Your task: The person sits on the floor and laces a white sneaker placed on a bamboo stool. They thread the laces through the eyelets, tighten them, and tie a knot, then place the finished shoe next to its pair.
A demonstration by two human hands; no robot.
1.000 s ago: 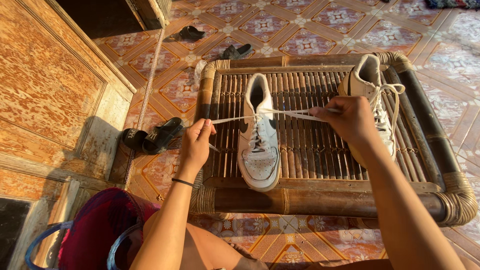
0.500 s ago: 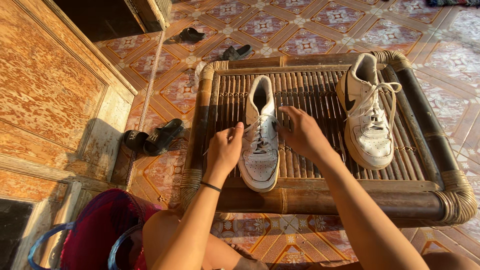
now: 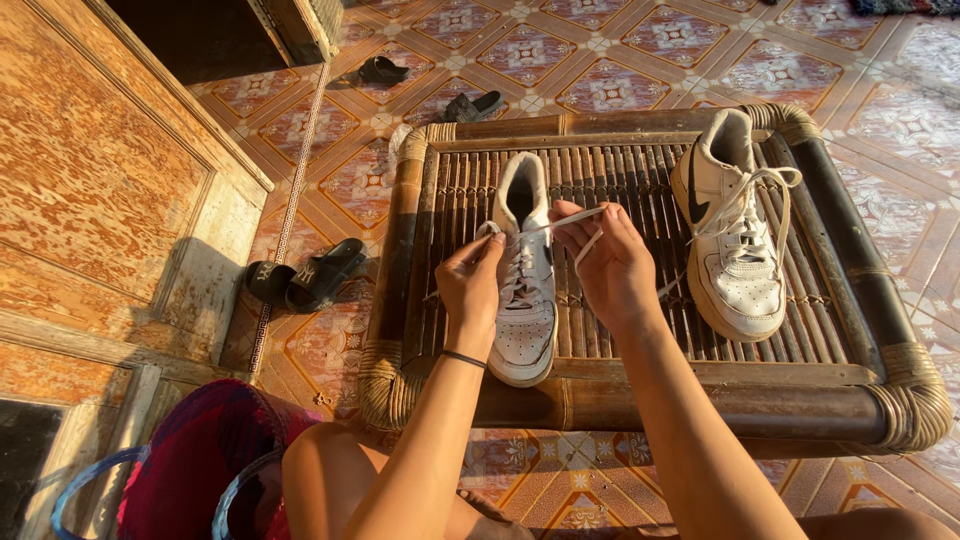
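Observation:
A white sneaker point(image 3: 524, 330) with a dark side mark lies on a low bamboo table point(image 3: 640, 395), toe toward me. My left hand point(image 3: 470, 283) pinches one end of its white lace point(image 3: 560, 222) at the shoe's left side. On the shoe's other side, my right hand point(image 3: 608, 265) holds the second lace end, folded into a loop above the tongue. A second white sneaker point(image 3: 735, 235) lies at the table's right, laces loosely tied.
Black sandals point(image 3: 305, 275) lie on the patterned tile floor left of the table, more dark sandals point(image 3: 475, 103) behind it. A worn wooden door point(image 3: 100, 190) fills the left. A red and blue woven basket point(image 3: 190, 465) stands by my knee.
Both hands pulled the lace ends wide apart, came back in to the shoe's tongue, and now hold the ends raised close together with a loop in the right hand.

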